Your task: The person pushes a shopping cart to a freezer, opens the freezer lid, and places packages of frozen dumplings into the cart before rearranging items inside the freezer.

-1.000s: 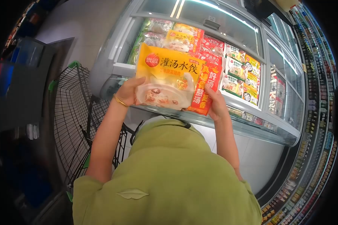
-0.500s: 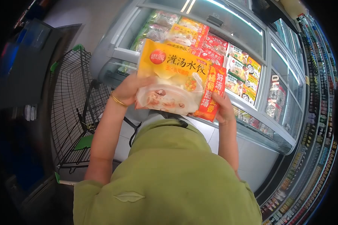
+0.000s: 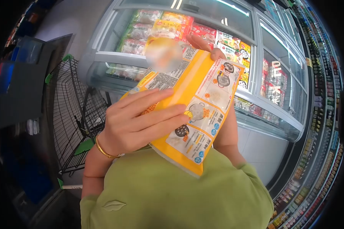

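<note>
A yellow bag of frozen dumplings [image 3: 191, 89] is tilted in front of my chest, its back with printed text and cooking pictures facing me. My left hand [image 3: 137, 118], with a gold bracelet [image 3: 103, 149] at the wrist, reaches over the bag's left edge. Its fingers lie straight across the back panel; the thumb is hidden. At the bag's far upper edge, my right hand [image 3: 205, 45] grips it, thumb on the near side and the other fingers partly behind. A blurred patch covers part of the bag's upper left.
Past the bag stands a glass-topped freezer [image 3: 120, 57] holding packs of frozen food [image 3: 174, 24]. A black wire shopping cart [image 3: 70, 126] with green parts is at my left. Stocked shelves [image 3: 321, 114] run along the right.
The bag has been turned over from its printed front to its back and tilted. My left hand moved onto the back panel; my right hand moved up to the far edge.
</note>
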Action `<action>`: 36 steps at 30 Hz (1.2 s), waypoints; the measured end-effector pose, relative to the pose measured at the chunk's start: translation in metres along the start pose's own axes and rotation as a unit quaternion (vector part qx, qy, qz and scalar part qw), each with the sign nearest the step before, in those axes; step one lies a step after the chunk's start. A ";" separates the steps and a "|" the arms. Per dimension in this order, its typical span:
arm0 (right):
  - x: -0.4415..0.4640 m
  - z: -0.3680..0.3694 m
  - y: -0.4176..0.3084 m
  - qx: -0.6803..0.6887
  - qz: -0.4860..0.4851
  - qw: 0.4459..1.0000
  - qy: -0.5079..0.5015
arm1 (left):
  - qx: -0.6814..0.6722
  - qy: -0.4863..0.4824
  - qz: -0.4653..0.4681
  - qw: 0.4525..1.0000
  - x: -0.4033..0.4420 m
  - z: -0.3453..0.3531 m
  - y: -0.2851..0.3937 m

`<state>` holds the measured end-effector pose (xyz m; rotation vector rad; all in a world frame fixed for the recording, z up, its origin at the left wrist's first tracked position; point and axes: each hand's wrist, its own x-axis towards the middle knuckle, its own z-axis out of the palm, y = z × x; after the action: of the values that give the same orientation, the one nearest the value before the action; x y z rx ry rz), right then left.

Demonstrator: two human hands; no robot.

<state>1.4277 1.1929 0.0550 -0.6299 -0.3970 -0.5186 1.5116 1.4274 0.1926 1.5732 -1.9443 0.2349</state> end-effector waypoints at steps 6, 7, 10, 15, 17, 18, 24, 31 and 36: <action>0.003 -0.003 -0.002 0.012 0.046 0.998 -0.042 | 0.020 0.014 -0.020 1.000 -0.004 0.003 0.013; 0.005 -0.004 -0.002 0.013 0.047 0.998 -0.049 | 0.016 0.016 -0.023 0.999 -0.004 0.003 0.013; 0.011 -0.008 -0.005 0.025 0.053 0.997 -0.051 | 0.034 0.023 -0.018 0.999 -0.004 0.005 0.012; 0.005 -0.011 -0.012 -0.009 0.110 0.993 -0.032 | -0.037 0.004 -0.084 0.996 0.002 0.010 0.008; 0.000 -0.024 -0.012 -0.111 0.151 0.982 -0.010 | -0.074 -0.024 -0.109 0.991 -0.011 0.019 0.001; -0.002 -0.030 -0.012 -0.212 0.190 0.959 0.013 | -0.228 0.050 -0.225 0.946 -0.022 0.028 -0.001; -0.040 -0.004 -0.015 -0.243 0.251 0.928 0.133 | -0.661 0.235 -0.470 0.535 -0.054 0.034 -0.033; -0.037 0.001 -0.006 -0.145 0.279 0.926 0.210 | -0.729 0.266 -0.448 0.444 -0.076 0.040 -0.040; -0.018 0.020 0.014 -0.151 0.280 0.912 0.258 | -0.732 0.274 -0.448 0.434 -0.090 0.028 -0.050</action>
<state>1.4172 1.2219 0.0543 -0.8346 0.3726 -0.1750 1.5572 1.4734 0.1078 0.7210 -0.0709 -1.0158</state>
